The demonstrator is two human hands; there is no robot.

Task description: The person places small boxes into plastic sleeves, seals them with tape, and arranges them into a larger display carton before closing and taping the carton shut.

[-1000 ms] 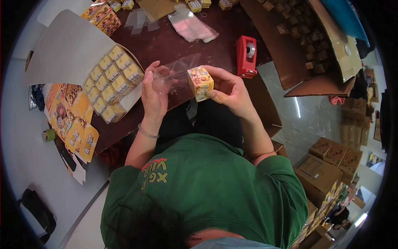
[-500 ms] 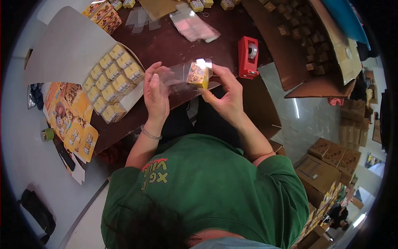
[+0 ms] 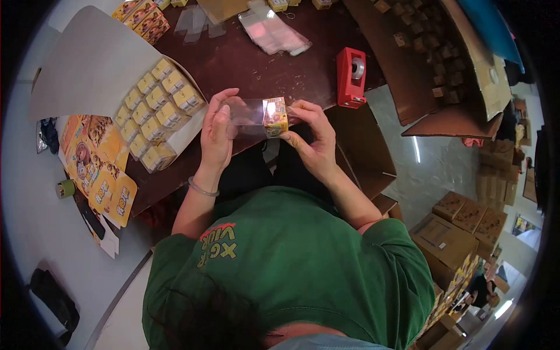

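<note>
Between my hands is a small yellow printed box [image 3: 275, 118], at the right end of a clear plastic sleeve [image 3: 248, 115]. My left hand [image 3: 218, 131] has its fingers curled round the sleeve's left end. At the box's right side, my right hand [image 3: 315, 137] closes on it with thumb below and fingers above. To the left, rows of small yellow-and-white boxes [image 3: 156, 96] stand on a white sheet. A red tape dispenser [image 3: 351, 79] stands to the right of my hands, and flat clear sleeves [image 3: 271, 29] lie farther back.
Printed orange card sheets [image 3: 93, 157] lie at the left. An open carton [image 3: 408, 76] with many small boxes is at the upper right, and another open carton [image 3: 364, 143] is below the table edge. Stacked cartons [image 3: 446, 242] and a distant person [image 3: 483, 291] are at the lower right.
The small box has turned and moved slightly down, with its printed face now upright. My right hand has shifted down and left, its fingers nearer the box's side. My left hand has moved slightly left.
</note>
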